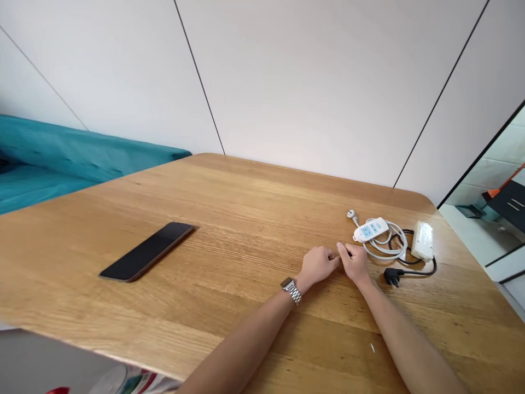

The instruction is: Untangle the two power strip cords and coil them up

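My left hand (319, 265), with a metal-band watch (291, 289) on the wrist, is closed, its fingertips meeting my right hand (354, 262) just above the table. The right hand is curled shut too, thumb on top. A small dark bit shows by the right thumb, too little to name. Just beyond the right hand lies a white power strip (371, 230) with blue socket faces, its white cable (391, 256) coiled beside it and its white plug (351, 214) at the far end. To the right are a black plug (392, 276) and a cream-coloured box-shaped power block (423, 241) on a black cord.
The wooden table (246, 219) stands against a white panelled wall (303, 82). A black tablet or large phone (148, 250) lies flat on the left. A small white scrap (372, 348) is near my right forearm. A teal sofa (82, 153) stands beyond the left edge.
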`<action>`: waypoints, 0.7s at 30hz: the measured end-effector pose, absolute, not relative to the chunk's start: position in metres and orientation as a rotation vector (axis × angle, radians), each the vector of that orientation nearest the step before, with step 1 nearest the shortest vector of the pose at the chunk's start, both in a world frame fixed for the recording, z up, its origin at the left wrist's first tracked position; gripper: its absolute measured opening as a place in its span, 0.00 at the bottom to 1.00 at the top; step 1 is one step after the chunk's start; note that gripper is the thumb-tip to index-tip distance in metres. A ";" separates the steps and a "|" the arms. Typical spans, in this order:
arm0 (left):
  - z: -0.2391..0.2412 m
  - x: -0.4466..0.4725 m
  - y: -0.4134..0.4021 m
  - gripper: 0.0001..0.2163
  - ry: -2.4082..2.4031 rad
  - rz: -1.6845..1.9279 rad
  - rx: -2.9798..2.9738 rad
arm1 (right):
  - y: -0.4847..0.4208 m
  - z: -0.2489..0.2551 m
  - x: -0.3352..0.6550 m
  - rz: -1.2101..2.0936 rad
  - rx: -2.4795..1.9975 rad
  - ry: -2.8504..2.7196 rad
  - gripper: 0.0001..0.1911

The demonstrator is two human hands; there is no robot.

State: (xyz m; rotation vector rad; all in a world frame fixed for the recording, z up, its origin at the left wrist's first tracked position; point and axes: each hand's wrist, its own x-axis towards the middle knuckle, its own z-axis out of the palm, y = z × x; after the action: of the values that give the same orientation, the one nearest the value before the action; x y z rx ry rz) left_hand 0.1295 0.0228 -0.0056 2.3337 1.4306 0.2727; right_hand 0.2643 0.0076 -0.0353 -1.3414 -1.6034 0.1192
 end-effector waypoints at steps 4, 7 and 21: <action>-0.005 0.140 0.018 0.16 1.407 0.277 2.393 | 0.002 -0.032 0.267 0.038 -1.343 -1.618 0.26; -0.004 0.137 0.015 0.16 1.354 0.275 2.456 | -0.012 -0.029 0.271 -0.019 -1.350 -1.627 0.26; -0.001 0.125 0.013 0.13 1.169 0.220 2.564 | -0.087 -0.031 0.353 -0.520 -1.968 -1.620 0.24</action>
State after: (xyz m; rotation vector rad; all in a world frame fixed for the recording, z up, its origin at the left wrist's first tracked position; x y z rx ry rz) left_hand 0.1252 0.0131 -0.0011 2.5644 1.1692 0.2204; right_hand 0.3533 -0.0872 -0.0311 -1.9678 -1.6200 -0.5197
